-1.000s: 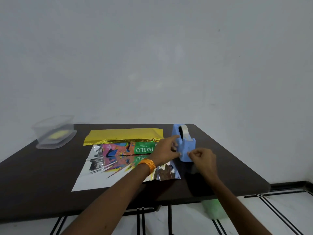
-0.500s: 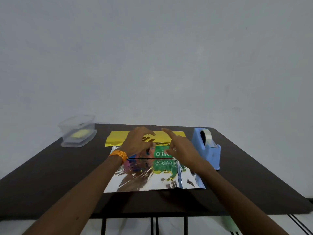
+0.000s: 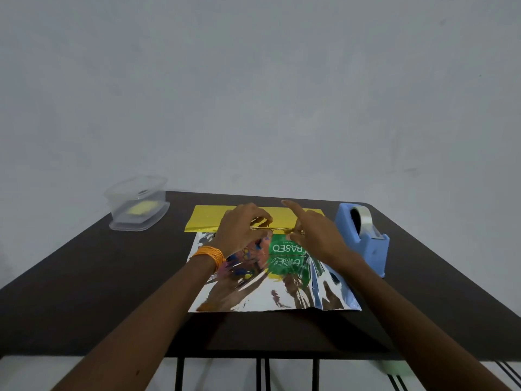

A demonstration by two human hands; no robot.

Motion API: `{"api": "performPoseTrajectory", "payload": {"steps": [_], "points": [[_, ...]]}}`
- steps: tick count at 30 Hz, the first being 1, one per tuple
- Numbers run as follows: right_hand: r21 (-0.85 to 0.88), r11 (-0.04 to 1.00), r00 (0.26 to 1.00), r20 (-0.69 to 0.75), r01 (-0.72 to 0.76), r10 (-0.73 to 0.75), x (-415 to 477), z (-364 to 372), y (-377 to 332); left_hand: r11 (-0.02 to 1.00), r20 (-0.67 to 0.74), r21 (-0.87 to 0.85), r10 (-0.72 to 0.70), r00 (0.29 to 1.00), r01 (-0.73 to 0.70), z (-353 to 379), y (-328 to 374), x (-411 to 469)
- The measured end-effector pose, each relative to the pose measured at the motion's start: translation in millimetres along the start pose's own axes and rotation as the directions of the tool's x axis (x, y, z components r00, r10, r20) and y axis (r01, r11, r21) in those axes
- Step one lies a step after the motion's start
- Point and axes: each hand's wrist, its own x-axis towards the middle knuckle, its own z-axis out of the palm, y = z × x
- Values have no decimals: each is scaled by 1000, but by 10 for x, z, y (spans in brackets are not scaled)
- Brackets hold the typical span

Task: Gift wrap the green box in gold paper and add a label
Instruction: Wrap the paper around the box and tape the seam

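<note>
The green box (image 3: pixel 285 247) lies on the table's middle, its "PASEO" side facing me. The gold paper (image 3: pixel 207 221) is folded over its top from the far side. The paper's silver inner face (image 3: pixel 270 294) spreads toward me and mirrors the box. My left hand (image 3: pixel 242 230), with an orange band at the wrist, curls its fingers on the gold edge on top of the box. My right hand (image 3: pixel 314 234) is just to the right, thumb and bent fingers pinching at the same edge, index finger straight out. No tape strip is discernible between them.
A blue tape dispenser (image 3: pixel 363 241) stands right of the paper, close to my right wrist. A clear plastic container (image 3: pixel 138 206) with yellow notes inside sits at the back left. The dark table (image 3: pixel 93 292) ends at a grey wall behind.
Both hands left the tape dispenser and moved left onto the box top. The view swung left and centred on the box.
</note>
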Motion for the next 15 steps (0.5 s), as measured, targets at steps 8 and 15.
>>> {"api": "performPoseTrajectory", "payload": {"steps": [8, 15], "points": [[-111, 973, 977, -80, -204, 196, 89, 15, 132, 1000, 8, -12, -16, 1000, 16, 2, -12, -2], [-15, 951, 951, 11, -310, 310, -5, -82, 344, 1000, 15, -11, -20, 1000, 20, -15, 11, -14]]}}
